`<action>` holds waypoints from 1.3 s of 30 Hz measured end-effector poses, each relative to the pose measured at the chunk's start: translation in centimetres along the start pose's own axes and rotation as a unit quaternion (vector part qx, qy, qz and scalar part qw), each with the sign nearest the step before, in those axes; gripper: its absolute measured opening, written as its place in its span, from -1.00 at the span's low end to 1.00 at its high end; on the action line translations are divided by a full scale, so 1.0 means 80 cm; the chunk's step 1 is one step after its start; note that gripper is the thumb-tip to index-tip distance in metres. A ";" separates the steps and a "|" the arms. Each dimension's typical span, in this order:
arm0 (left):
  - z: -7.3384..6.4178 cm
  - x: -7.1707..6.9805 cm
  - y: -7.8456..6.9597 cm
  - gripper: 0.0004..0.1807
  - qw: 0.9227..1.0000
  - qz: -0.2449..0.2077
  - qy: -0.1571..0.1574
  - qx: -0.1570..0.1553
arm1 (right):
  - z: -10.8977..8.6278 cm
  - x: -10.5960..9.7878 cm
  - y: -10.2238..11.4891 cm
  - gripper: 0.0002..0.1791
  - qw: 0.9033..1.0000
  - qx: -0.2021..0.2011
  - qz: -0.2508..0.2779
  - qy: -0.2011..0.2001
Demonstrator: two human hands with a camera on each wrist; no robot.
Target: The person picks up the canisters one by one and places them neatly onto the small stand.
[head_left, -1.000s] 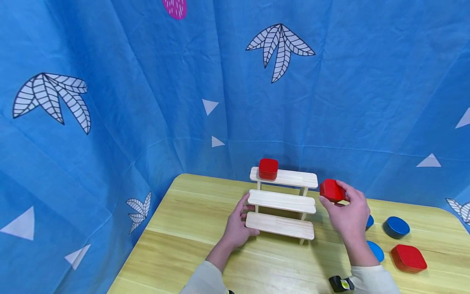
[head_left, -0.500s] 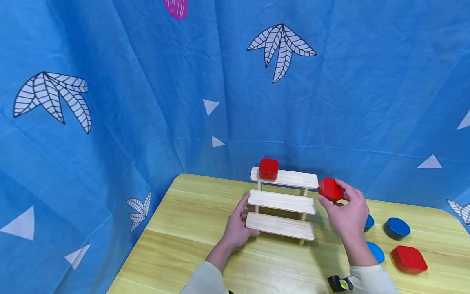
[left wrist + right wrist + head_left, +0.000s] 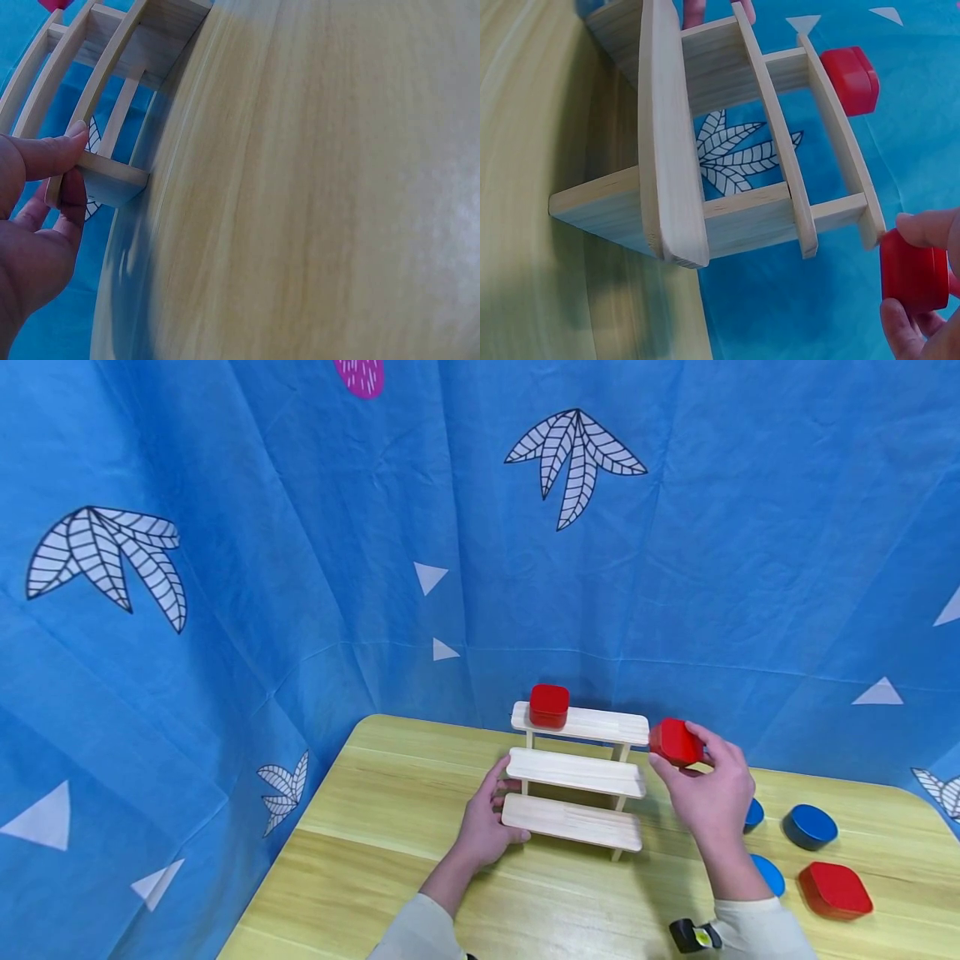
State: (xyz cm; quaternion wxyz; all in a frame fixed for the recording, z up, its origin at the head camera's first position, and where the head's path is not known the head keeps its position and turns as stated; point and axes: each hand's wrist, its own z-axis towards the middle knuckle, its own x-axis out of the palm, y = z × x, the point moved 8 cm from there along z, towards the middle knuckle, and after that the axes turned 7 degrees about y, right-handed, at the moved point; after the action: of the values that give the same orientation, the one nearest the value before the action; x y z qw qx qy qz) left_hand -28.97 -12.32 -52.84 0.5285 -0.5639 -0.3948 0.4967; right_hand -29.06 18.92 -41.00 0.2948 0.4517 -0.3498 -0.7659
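A three-tier wooden shelf stand (image 3: 573, 821) stands on the table. My left hand (image 3: 483, 827) pinches the left end of its lowest board, thumb on one face and fingers on the other, as the left wrist view shows. My right hand (image 3: 712, 793) holds a small red rounded-square box (image 3: 678, 743) between thumb and fingers, raised off the table. In the right wrist view this held box (image 3: 911, 274) is right at the end of the top board (image 3: 847, 142). Another red box (image 3: 549, 706) rests on the left part of the top board; the two lower boards carry nothing.
Right of the stand lie a dark blue round box (image 3: 810, 825), a light blue round piece (image 3: 768, 874) and a red box (image 3: 835, 891). A further blue piece (image 3: 753, 815) is partly hidden by my right hand. A blue curtain (image 3: 540, 593) hangs behind the table (image 3: 360, 843).
My right hand has shifted the red box slightly left and up, closer to the top board's right end. The left hand and the stand have stayed put.
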 end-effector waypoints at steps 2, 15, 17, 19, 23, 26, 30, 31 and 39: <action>0.000 0.000 0.000 0.39 1.000 0.000 0.000 -0.001 | 0.001 0.000 0.001 -0.24 1.000 0.000 0.000 0.001; 0.001 -0.001 0.000 0.40 1.000 0.002 0.000 -0.007 | 0.005 0.002 0.006 -0.25 1.000 0.008 -0.003 0.003; 0.001 -0.001 0.001 0.40 1.000 0.003 0.000 -0.007 | 0.006 0.003 0.006 -0.25 1.000 0.009 -0.001 0.003; 0.001 -0.001 0.001 0.40 1.000 0.004 -0.001 -0.006 | 0.007 0.003 0.007 -0.26 1.000 0.007 0.002 0.002; 0.001 -0.001 0.000 0.39 1.000 0.007 -0.003 -0.005 | 0.010 0.005 0.010 -0.27 1.000 0.001 0.004 0.003; 0.000 -0.001 0.000 0.40 1.000 0.005 -0.002 -0.006 | 0.010 0.006 0.011 -0.27 1.000 0.004 -0.002 0.006; -0.001 0.000 0.002 0.40 1.000 -0.003 0.002 -0.007 | 0.011 0.007 0.012 -0.26 1.000 0.012 -0.009 0.012; -0.001 0.000 0.001 0.40 1.000 -0.004 0.002 -0.007 | 0.011 0.008 0.012 -0.26 1.000 0.013 -0.009 0.014; -0.001 -0.001 0.001 0.41 1.000 -0.001 0.000 -0.004 | 0.014 0.012 0.018 -0.25 0.999 0.016 -0.008 0.028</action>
State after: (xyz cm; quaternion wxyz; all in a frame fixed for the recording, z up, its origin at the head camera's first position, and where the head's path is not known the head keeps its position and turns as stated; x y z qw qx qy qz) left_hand -28.91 -12.41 -52.90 0.5268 -0.5656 -0.3975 0.4946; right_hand -30.28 17.65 -39.96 0.2913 0.4802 -0.3501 -0.7496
